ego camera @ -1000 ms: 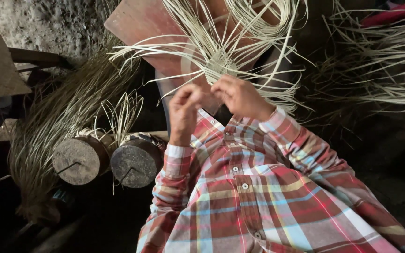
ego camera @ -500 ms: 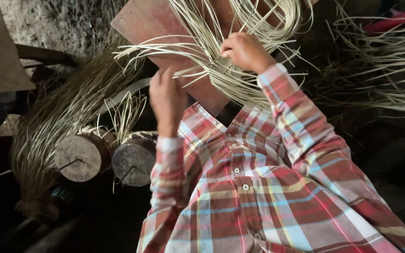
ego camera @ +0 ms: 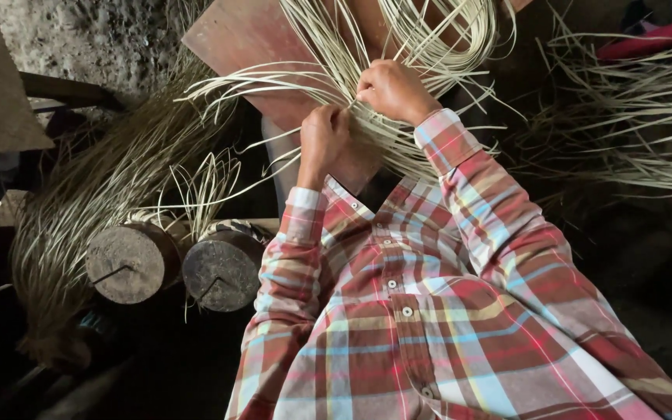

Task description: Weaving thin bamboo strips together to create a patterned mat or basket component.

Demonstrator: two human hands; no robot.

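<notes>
Nearest, two round wooden blocks (ego camera: 173, 264) sit at the left. Beyond them the left hand (ego camera: 323, 140), raised off the work half a second ago, has come back beside the right hand (ego camera: 392, 89). Both grips are closed on pale cane strips (ego camera: 367, 47) fanned over the reddish board (ego camera: 246, 39), so the weaving resumes.

Weaving workshop: cane strips (ego camera: 118, 187), wooden blocks (ego camera: 130, 264)

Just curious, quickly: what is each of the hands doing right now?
Left hand: closed on the pale straw strands.
Right hand: closed, pinching the same strands.
</notes>
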